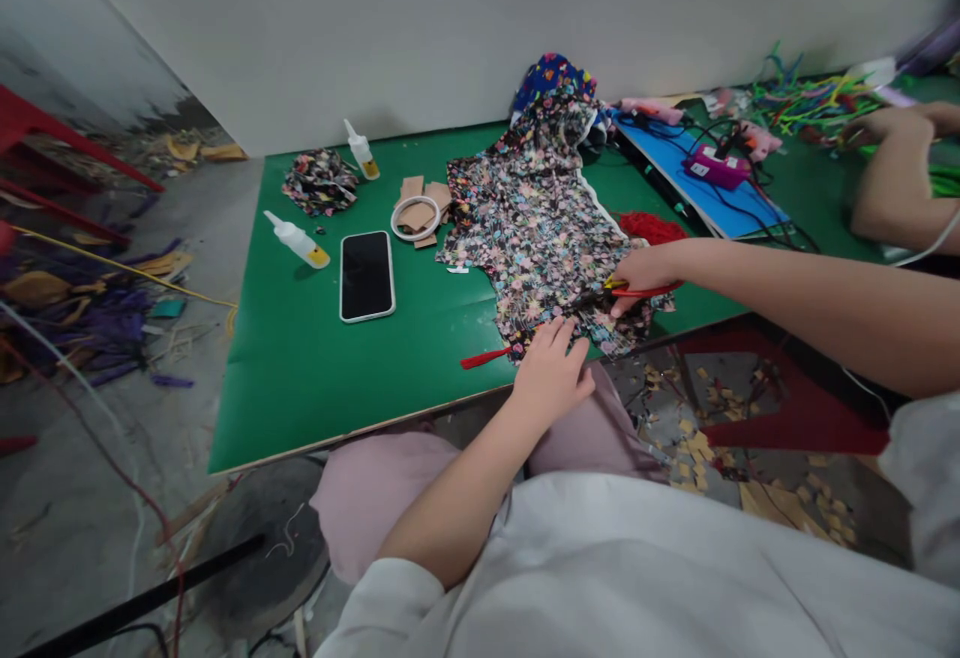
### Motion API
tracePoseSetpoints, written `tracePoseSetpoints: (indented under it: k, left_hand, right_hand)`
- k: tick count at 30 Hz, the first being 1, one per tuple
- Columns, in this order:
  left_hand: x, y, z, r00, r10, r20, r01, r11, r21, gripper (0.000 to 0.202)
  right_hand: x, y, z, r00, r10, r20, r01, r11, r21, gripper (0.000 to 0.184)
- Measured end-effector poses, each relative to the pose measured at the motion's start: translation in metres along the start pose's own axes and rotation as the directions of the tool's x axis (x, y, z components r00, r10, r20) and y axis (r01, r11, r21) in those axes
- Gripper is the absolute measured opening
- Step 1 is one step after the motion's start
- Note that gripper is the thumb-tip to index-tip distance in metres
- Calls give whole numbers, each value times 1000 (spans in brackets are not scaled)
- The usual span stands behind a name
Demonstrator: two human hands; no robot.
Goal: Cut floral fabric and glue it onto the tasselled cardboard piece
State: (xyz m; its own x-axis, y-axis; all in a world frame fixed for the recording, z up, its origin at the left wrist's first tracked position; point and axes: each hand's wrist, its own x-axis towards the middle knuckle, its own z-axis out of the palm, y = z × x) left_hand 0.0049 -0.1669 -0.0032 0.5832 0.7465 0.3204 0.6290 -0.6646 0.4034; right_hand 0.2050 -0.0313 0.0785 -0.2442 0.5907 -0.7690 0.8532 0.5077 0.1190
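Note:
A long piece of dark floral fabric [529, 213] lies across the green table [300, 358], running from the back wall to the front edge. My right hand [637, 273] is closed around red and yellow scissors [634, 289], whose blades reach into the fabric's near end. My left hand [551, 368] rests flat with fingers stretched out on the fabric's near edge, pinning it at the table's rim. A red strip [484, 358] lies just left of that hand.
A black phone [367, 275], two glue bottles [298, 240] [361, 150], a white ring on cardboard pieces [416, 218] and a bundle of fabric [321, 181] lie to the left. Another person's arms [896, 173] work at the right near a blue mat [705, 183], glue guns and pipe cleaners. Scraps litter the floor.

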Motion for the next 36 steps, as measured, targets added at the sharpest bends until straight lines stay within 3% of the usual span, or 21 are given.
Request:
tracePoseSetpoints:
  k: [14, 26, 34, 36]
  left_hand:
    - [0, 1, 0, 1000, -3, -4, 3, 1000, 8, 36]
    - [0, 0, 1, 1000, 9, 5, -9, 1000, 29, 37]
    - [0, 0, 1, 1000, 12, -4, -12, 1000, 21, 36]
    - [0, 0, 1, 1000, 9, -8, -9, 1000, 15, 35]
  right_hand:
    - [1, -10, -3, 998, 69, -5, -69, 997, -17, 69]
    - [0, -15, -6, 996, 88, -20, -90, 974, -208, 76]
    - [-6, -22, -13, 990, 139, -40, -144, 971, -193, 65]
    - [-4, -19, -10, 979, 132, -152, -148, 985, -94, 57]
